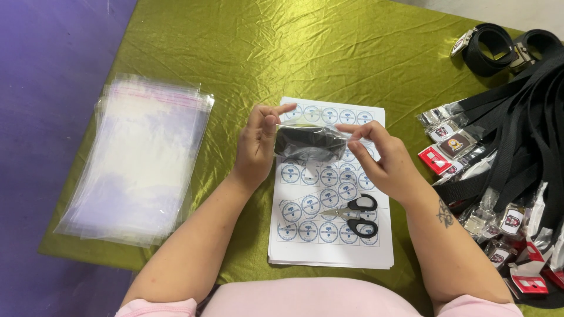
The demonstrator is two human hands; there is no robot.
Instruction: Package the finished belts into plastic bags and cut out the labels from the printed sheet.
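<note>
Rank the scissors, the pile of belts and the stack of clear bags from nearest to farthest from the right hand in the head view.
From the right hand:
1. Scissors, just below it on the sticker sheet.
2. Pile of belts, to its right.
3. Stack of clear bags, far across on the left.

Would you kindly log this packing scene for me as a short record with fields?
surface: green cloth
left hand: grips the left end of a bagged black roll
right hand: pinches the roll's clear wrap at the right end
under the hands: sticker sheets, round blue labels
on the sheets: black-handled scissors, closed
left side: stack of clear bags
right side: pile of black belts with wrapped buckles
</note>
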